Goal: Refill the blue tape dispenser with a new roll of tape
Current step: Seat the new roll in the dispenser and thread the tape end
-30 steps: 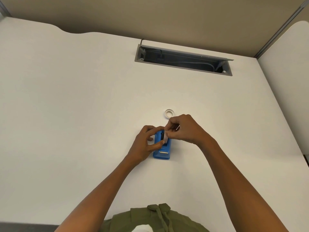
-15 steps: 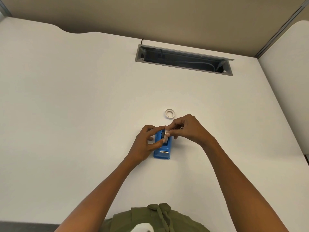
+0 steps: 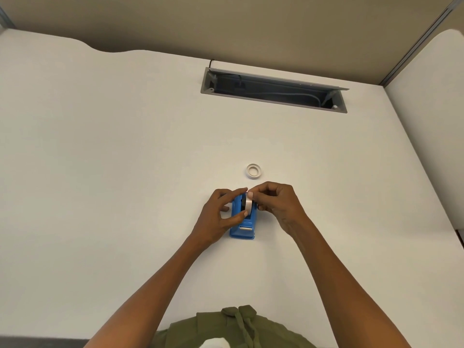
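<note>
The blue tape dispenser (image 3: 243, 228) stands on the white desk with its cutter end toward me. A white roll of tape (image 3: 248, 205) stands on edge in the dispenser's slot. My left hand (image 3: 219, 215) grips the dispenser's left side, thumb on the near part and index finger reaching over the top. My right hand (image 3: 277, 204) pinches the top of the roll with fingers curled. A small white ring, an empty tape core (image 3: 254, 170), lies flat on the desk just beyond my hands.
A grey open cable tray (image 3: 273, 90) with cords inside is set into the desk (image 3: 125, 172) at the back. Partition walls stand behind and at the right. My green shirt shows at the bottom edge.
My right hand has lowered the white roll deeper into the dispenser's slot; more of the roll now shows between my hands. My left hand has kept its hold on the dispenser.
</note>
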Tool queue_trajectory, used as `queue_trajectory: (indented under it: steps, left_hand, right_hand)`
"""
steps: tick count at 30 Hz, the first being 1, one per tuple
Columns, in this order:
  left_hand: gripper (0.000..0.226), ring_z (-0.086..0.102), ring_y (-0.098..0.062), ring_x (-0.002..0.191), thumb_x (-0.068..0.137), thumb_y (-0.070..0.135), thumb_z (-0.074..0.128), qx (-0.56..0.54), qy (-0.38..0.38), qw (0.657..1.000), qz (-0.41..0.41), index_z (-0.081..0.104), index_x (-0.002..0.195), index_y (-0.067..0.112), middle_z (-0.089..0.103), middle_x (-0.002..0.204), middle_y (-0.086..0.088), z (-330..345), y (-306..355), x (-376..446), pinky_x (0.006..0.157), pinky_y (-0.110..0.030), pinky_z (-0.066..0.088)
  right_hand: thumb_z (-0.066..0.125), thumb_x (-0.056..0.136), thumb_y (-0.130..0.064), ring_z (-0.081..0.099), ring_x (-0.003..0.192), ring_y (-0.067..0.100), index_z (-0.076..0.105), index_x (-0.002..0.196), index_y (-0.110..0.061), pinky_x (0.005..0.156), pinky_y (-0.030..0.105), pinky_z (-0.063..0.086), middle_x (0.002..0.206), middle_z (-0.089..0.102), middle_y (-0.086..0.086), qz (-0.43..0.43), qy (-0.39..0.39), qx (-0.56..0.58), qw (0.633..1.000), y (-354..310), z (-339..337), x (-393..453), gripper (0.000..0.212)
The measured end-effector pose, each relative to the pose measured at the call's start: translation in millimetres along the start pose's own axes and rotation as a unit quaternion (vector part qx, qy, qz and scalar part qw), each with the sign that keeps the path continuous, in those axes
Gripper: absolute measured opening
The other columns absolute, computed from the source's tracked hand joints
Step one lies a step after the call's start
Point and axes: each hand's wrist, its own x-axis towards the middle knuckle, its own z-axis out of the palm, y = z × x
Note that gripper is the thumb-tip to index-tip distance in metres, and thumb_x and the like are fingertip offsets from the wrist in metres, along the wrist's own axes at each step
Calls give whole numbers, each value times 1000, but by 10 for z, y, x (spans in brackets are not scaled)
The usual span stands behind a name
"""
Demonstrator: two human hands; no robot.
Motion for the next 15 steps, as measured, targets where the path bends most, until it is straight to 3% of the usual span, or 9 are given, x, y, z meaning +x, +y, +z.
queue_trajectory:
  steps: [5,11,15]
  left_hand:
    - [46,53,-13,106,82,25,68,-6,1,1000,-15,55,126,25,52,117,-2,-7,7,15,87,-20,48]
    - [44,53,-12,105,82,22,68,-6,4,1000,-7,56,124,23,52,114,-2,2,5,11,82,-12,45]
    - [46,53,-13,106,81,21,69,2,1,1000,-10,55,125,22,52,115,-3,-4,0,14,81,-10,45]
  right_hand:
    - [72,82,-17,61,73,7,74,89,-15,66,21,51,79,71,2,-51,25,-38,998,103,41,-81,8]
    - [75,79,-15,51,72,7,69,99,-32,70,17,48,76,53,-5,-63,3,-105,992,202,31,-120,27]
    - [74,78,-11,50,69,3,69,97,-25,68,15,48,71,52,-8,-67,6,-101,993,195,49,-100,25]
